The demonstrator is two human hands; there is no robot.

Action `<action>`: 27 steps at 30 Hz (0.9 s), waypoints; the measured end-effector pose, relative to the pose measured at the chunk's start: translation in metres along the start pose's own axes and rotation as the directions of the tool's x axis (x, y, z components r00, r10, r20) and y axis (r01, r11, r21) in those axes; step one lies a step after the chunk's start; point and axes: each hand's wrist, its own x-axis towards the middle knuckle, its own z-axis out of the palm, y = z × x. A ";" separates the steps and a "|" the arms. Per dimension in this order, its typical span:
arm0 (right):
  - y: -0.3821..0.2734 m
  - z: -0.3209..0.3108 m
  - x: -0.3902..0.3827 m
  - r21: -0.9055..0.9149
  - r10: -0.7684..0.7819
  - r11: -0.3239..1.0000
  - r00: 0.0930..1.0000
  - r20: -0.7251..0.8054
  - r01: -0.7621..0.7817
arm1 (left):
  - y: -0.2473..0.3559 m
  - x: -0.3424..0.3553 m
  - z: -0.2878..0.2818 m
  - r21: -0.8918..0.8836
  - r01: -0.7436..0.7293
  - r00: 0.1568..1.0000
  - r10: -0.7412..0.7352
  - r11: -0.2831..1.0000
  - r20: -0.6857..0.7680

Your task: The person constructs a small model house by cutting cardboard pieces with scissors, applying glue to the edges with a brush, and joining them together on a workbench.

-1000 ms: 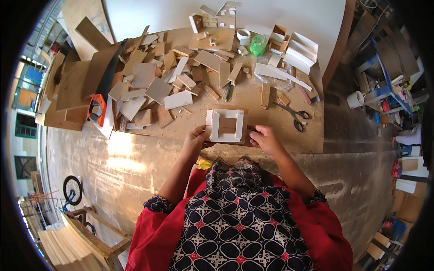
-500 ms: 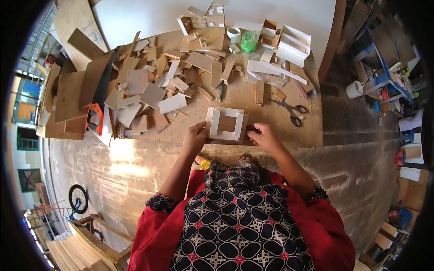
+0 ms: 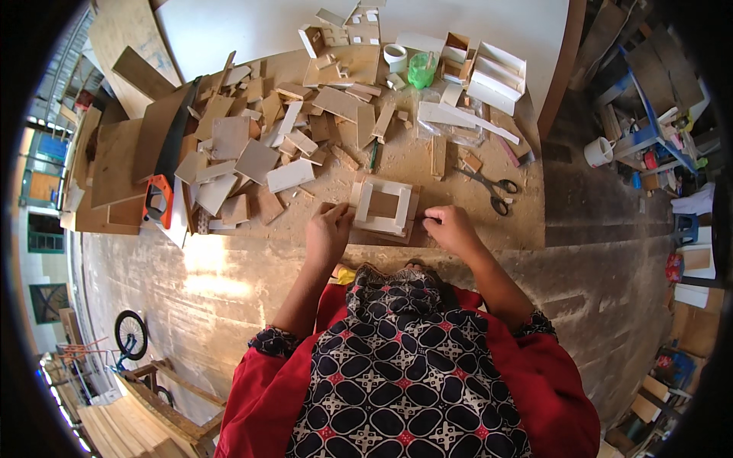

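A small white rectangular wooden frame (image 3: 365, 204) lies on a brown wooden board (image 3: 416, 229) at the table's near edge, right in front of me. My left hand (image 3: 328, 231) is closed, its thumb and fingers pinched at the left side of this piece. On the other side my right hand (image 3: 452, 230) is also closed, its fingertips pressed together beside the board's right edge; what lies between them is too small to make out. A pair of black-handled scissors (image 3: 492, 187) rests to the right, beyond my right hand.
Wood offcuts (image 3: 256, 160) are heaped across the table's left half. An orange-handled saw (image 3: 159, 200) sits at its left edge. Farther back stand a green cup (image 3: 421, 70), a tape roll (image 3: 395, 56), a white compartment box (image 3: 496, 79) and a small wooden model (image 3: 360, 32).
The white frame has turned slightly and the brown board shows more along its near edge. My left hand has turned, with its knuckles higher; my right fingers have drawn together.
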 end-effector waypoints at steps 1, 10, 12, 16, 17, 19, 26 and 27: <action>-0.001 -0.001 0.001 0.023 -0.007 1.000 0.999 -0.039 0.008 | -0.001 -0.002 -0.001 0.016 -0.024 0.999 0.024 1.000 -0.023; -0.016 -0.016 0.064 0.098 -0.209 0.968 0.959 -0.190 0.231 | -0.005 -0.028 -0.004 0.192 -0.255 0.956 0.277 0.948 -0.096; -0.027 -0.018 0.081 0.017 -0.131 0.991 0.990 -0.054 0.132 | -0.007 -0.033 0.002 0.183 -0.227 0.964 0.248 0.957 -0.099; -0.006 0.002 0.111 0.019 -0.197 0.980 0.980 -0.011 0.197 | -0.011 -0.035 0.014 0.214 -0.183 0.975 0.205 0.960 -0.087; -0.006 0.004 0.113 0.011 -0.177 0.984 0.984 0.034 0.177 | -0.012 -0.035 0.016 0.235 -0.168 0.978 0.192 0.957 -0.083; -0.008 0.006 0.116 -0.015 -0.150 0.988 0.984 0.095 0.152 | -0.013 -0.036 0.018 0.218 -0.151 0.979 0.176 0.964 -0.099; -0.030 -0.005 0.110 -0.097 -0.077 0.990 0.971 0.225 0.101 | -0.010 -0.036 0.021 0.233 -0.122 0.977 0.158 0.965 -0.141; -0.029 -0.005 0.109 -0.094 -0.086 0.990 0.971 0.224 0.109 | -0.009 -0.035 0.021 0.236 -0.122 0.977 0.158 0.964 -0.144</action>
